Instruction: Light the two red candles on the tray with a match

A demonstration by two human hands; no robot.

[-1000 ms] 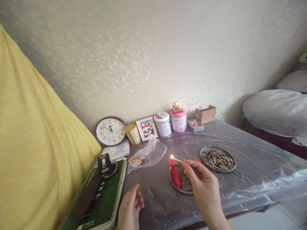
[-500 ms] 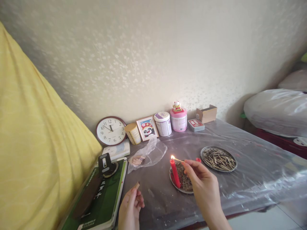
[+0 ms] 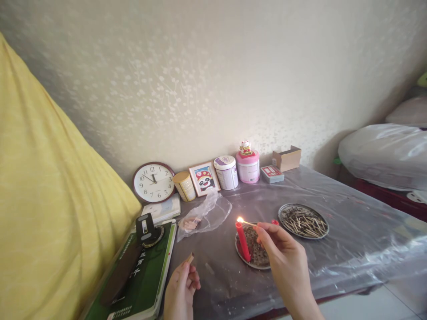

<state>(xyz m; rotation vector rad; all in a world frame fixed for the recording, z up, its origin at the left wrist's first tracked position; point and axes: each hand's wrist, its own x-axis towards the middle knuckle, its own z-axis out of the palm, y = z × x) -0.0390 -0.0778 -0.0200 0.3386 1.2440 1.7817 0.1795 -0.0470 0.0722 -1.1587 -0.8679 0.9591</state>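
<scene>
Pinched in my right hand (image 3: pixel 285 258) is a burning match (image 3: pixel 248 223). Its flame (image 3: pixel 240 219) is at the top of a red candle (image 3: pixel 243 244); whether the wick itself burns I cannot tell. That candle stands slightly tilted on a round metal plate (image 3: pixel 256 266) with a dark, crusted surface. A second red candle (image 3: pixel 275 222) shows only its top behind my right hand. My left hand (image 3: pixel 183 284) is closed around a small tan matchbox (image 3: pixel 190 258), mostly hidden by the fingers, to the left of the plate.
Used matchsticks (image 3: pixel 305 222) fill another round plate to the right. A clear plastic bag (image 3: pixel 203 218) lies behind my left hand. Green books (image 3: pixel 153 275) with a black holder (image 3: pixel 146 227) are at left. A clock (image 3: pixel 154 182), tins, picture frame (image 3: pixel 204 178) and boxes line the wall.
Both hands keep almost the same place. The match flame remains at the candle's top, and the view has shifted only very slightly.
</scene>
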